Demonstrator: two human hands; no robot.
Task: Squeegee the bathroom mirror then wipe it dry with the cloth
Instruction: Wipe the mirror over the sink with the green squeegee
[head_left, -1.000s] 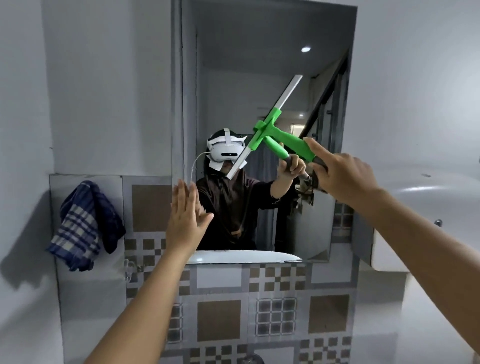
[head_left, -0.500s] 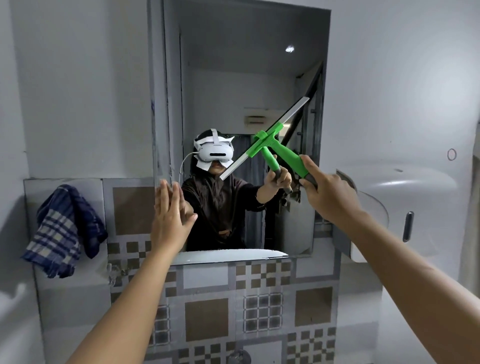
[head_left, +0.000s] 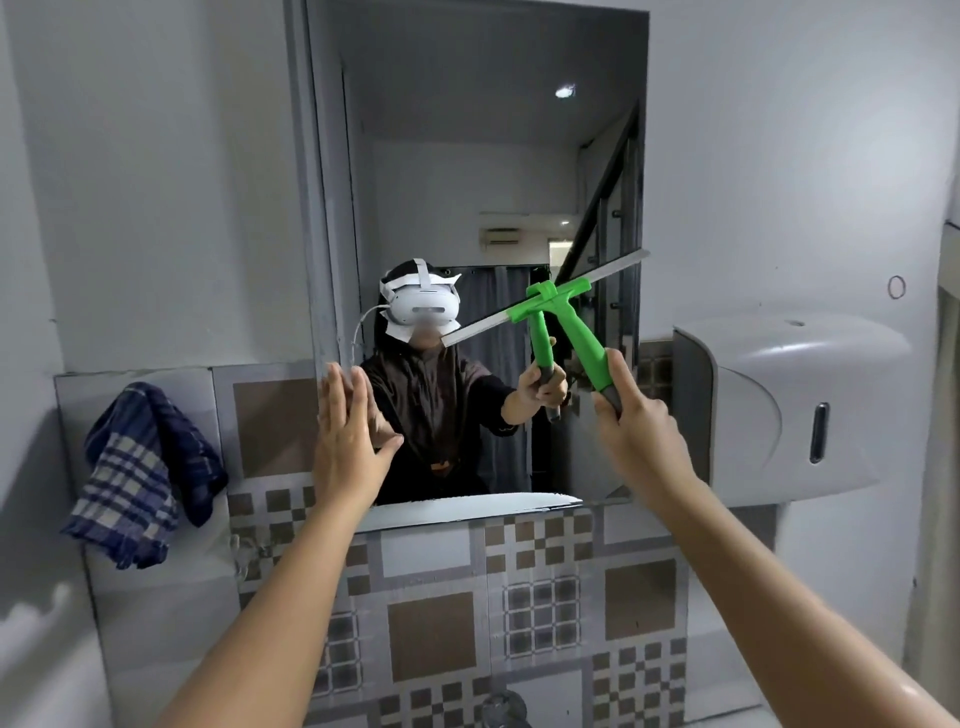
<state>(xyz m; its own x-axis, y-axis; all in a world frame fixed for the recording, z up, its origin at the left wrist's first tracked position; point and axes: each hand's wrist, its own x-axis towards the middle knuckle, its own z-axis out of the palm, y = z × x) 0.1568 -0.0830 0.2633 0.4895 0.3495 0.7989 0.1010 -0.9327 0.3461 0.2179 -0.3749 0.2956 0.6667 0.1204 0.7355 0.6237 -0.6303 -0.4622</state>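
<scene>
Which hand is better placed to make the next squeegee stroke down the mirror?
Right. The right hand grips the green-handled squeegee, blade against the wall mirror. The left hand is open, flat, empty.

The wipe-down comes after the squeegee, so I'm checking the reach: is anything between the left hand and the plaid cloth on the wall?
Nothing visible. The left hand is open against the mirror's lower left corner; the plaid cloth hangs to its left, with only bare tiled wall between.
</scene>
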